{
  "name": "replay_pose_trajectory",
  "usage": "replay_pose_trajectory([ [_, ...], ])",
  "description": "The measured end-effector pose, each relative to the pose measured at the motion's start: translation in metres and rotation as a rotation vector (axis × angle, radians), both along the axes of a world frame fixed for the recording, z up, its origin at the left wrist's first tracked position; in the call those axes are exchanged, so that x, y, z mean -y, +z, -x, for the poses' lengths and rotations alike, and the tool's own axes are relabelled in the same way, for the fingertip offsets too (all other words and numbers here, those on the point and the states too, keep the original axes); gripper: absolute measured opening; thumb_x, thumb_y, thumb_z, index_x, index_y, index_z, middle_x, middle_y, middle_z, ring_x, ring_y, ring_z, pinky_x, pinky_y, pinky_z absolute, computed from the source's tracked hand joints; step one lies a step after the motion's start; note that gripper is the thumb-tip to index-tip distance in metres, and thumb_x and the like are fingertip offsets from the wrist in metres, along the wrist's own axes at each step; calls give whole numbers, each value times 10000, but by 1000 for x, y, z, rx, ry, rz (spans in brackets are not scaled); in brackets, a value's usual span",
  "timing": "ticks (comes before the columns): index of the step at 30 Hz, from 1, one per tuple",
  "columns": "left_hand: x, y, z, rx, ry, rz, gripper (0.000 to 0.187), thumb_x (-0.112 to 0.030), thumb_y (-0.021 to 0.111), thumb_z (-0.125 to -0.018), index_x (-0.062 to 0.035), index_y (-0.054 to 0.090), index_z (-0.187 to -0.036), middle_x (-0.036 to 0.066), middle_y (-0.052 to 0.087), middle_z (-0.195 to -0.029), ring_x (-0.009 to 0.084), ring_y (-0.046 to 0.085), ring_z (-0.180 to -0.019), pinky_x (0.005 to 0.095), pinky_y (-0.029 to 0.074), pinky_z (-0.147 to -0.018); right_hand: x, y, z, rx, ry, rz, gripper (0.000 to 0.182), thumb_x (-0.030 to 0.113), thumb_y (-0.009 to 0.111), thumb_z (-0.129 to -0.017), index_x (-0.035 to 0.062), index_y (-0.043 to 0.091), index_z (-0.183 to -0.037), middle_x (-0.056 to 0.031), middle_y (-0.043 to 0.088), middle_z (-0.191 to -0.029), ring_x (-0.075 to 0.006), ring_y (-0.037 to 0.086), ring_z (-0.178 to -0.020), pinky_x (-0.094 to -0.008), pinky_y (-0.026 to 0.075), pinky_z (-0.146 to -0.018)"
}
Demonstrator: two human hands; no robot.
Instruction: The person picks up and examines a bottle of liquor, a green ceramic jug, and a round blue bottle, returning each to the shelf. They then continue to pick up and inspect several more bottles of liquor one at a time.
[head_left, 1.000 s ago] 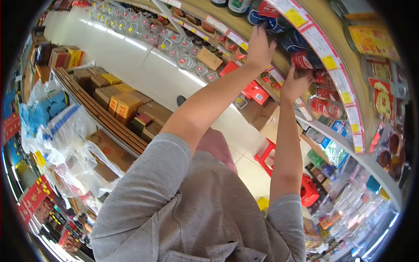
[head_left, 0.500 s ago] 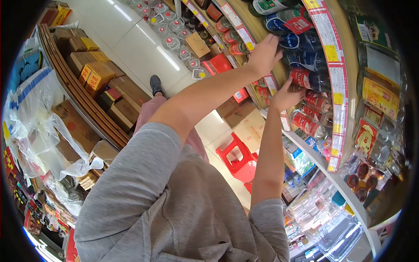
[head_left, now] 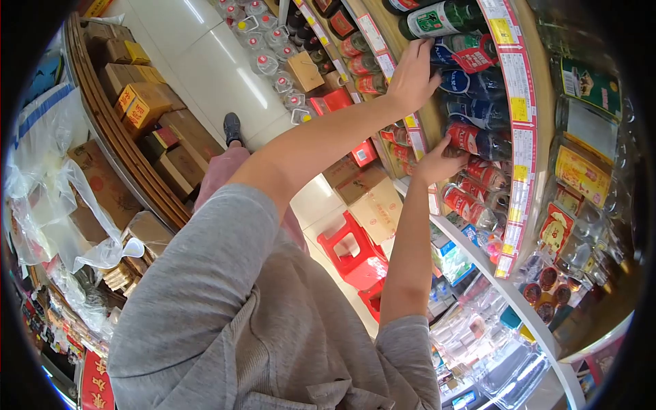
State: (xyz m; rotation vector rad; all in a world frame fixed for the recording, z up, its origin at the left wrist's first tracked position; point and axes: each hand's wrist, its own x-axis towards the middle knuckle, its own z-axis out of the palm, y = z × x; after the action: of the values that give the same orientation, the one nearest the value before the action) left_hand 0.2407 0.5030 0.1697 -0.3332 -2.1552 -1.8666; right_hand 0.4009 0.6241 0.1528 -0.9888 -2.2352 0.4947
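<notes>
Bottles lie on their sides on a curved shelf. My left hand (head_left: 412, 76) is at the ends of the blue-labelled bottles, fingers and thumb apart, nearest to a bottle with a blue label and red tag (head_left: 473, 53). Lower on the shelf, my right hand (head_left: 441, 162) has its fingers around the end of a dark bottle with a red label (head_left: 468, 139); some fingertips are hidden. Between the hands lie two blue-labelled bottles (head_left: 478, 111). A green bottle with a white and green label (head_left: 444, 19) is above my left hand.
A price-label strip (head_left: 523, 109) runs along the shelf's front edge. Clear red-labelled bottles (head_left: 470, 205) lie below my right hand. A red stool (head_left: 355, 253), cartons (head_left: 377, 208) and large clear jugs (head_left: 265, 63) stand on the floor. Boxes fill a wooden-edged shelf (head_left: 102, 130) at the left.
My left hand has moved up along the row, from a blue-labelled bottle to the one with the red tag. My right hand stays at the red-labelled dark bottle. The view has shifted slightly.
</notes>
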Motion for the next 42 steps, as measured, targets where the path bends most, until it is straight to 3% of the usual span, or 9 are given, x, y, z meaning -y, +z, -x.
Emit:
replay_pose_trajectory([
  [4, -3, 2, 4, 46, -22, 31, 659, -94, 777, -846, 20, 481, -1423, 196, 518, -1367, 421, 542, -1265, 477, 499, -1065, -14, -15, 0, -31, 14, -124, 684, 275, 800, -957, -113, 493, -1429, -298, 550, -1298, -400, 679, -1115, -470, 611, -891],
  [7, -1, 0, 6, 23, -40, 63, 654, -161, 793, -873, 41, 508, -1425, 212, 557, -1337, 417, 556, -1263, 469, 495, -1069, -18, -18, -3, 40, 0, -182, 676, 241, 795, -960, -119, 475, -1434, -294, 546, -1301, -387, 698, -1093, -450, 637, -859],
  [10, 4, -6, 12, -26, -64, 86, 620, -159, 785, -880, 26, 518, -1408, 212, 555, -1327, 413, 567, -1242, 463, 506, -1042, -17, -18, -2, 6, -2, -110, 672, 238, 781, -971, -130, 466, -1435, -295, 543, -1306, -398, 690, -1119, -450, 631, -880],
  [13, 24, 0, 7, 171, -207, -54, 562, -149, 765, -899, 18, 528, -1380, 207, 559, -1314, 404, 579, -1216, 461, 504, -1025, -14, -12, -3, 104, -11, -186, 670, 234, 774, -977, -143, 457, -1431, -300, 538, -1313, -401, 690, -1128, -452, 630, -906],
  [16, 34, -8, 19, -10, 113, -104, 518, -142, 747, -917, 18, 529, -1359, 205, 573, -1293, 398, 591, -1190, 457, 503, -1010, -15, -14, -2, 40, 15, -166, 656, 223, 774, -977, -152, 462, -1415, -314, 537, -1318, -399, 692, -1126, -458, 629, -929],
  [18, 36, -12, 35, -48, 148, -59, 524, -164, 757, -930, 21, 532, -1366, 211, 590, -1262, 402, 600, -1185, 467, 505, -1022, -14, -13, -1, 23, 9, -107, 651, 219, 776, -976, -156, 465, -1408, -317, 541, -1319, -395, 695, -1124, -460, 630, -935],
  [31, 44, -13, 66, -57, 19, 144, 481, -215, 778, -926, -27, 578, -1321, 172, 647, -1175, 392, 631, -1144, 482, 535, -969, -2, -6, 2, 11, -24, 16, 661, 290, 733, -998, -129, 461, -1430, -316, 531, -1302, -465, 615, -1169, -535, 548, -954],
  [34, 47, -11, 67, -50, -4, 158, 458, -207, 779, -920, -29, 581, -1293, 176, 646, -1164, 396, 636, -1130, 488, 542, -950, -8, -12, 2, 33, -33, -103, 619, 224, 770, -978, -152, 486, -1379, -304, 555, -1299, -392, 699, -1100, -448, 653, -883],
  [42, 58, -6, 76, -11, -104, 199, 412, -193, 776, -909, -31, 575, -1231, 192, 640, -1164, 419, 649, -1092, 504, 555, -912, 8, 2, 6, 47, -54, -61, 599, 244, 749, -993, -151, 492, -1363, -312, 551, -1292, -422, 692, -1101, -472, 637, -881],
])
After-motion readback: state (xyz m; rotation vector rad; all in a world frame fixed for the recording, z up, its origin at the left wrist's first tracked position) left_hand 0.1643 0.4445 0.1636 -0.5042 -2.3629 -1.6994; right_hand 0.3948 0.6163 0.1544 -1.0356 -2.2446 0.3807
